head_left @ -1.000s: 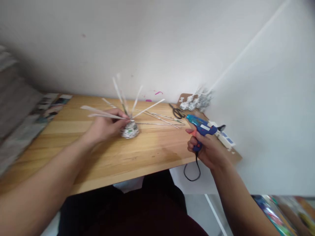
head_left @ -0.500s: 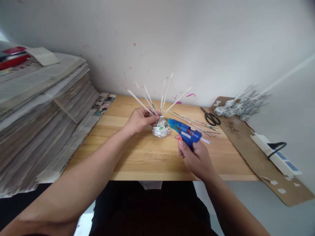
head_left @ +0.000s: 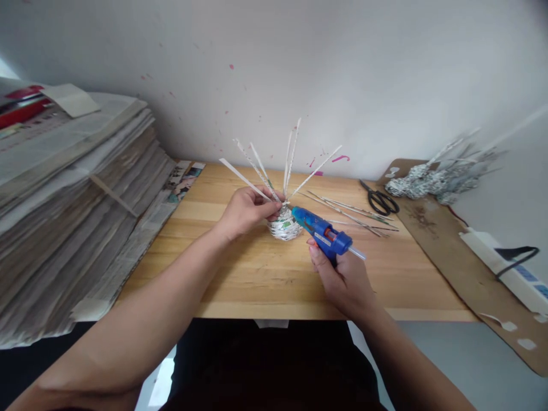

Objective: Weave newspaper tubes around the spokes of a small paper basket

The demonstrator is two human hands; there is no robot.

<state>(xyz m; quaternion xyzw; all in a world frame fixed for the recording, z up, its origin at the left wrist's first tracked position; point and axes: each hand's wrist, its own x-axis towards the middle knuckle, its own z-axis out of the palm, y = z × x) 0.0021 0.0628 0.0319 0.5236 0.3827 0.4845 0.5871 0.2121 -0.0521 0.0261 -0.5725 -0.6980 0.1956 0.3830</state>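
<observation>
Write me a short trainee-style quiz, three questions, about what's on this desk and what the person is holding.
1. Which hand's grip holds the blue plastic glue gun?

2. True or false: the black-handled metal scissors lie to the right of the small round woven paper piece.

3. What does the left hand touch?
A) the scissors
B) the woven paper piece
C) the long white plastic power strip

Key: 1. The right hand. 2. True. 3. B.

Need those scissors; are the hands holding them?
No: the scissors lie by the cardboard; the left hand holds woven paper, the right hand a glue gun.
</observation>
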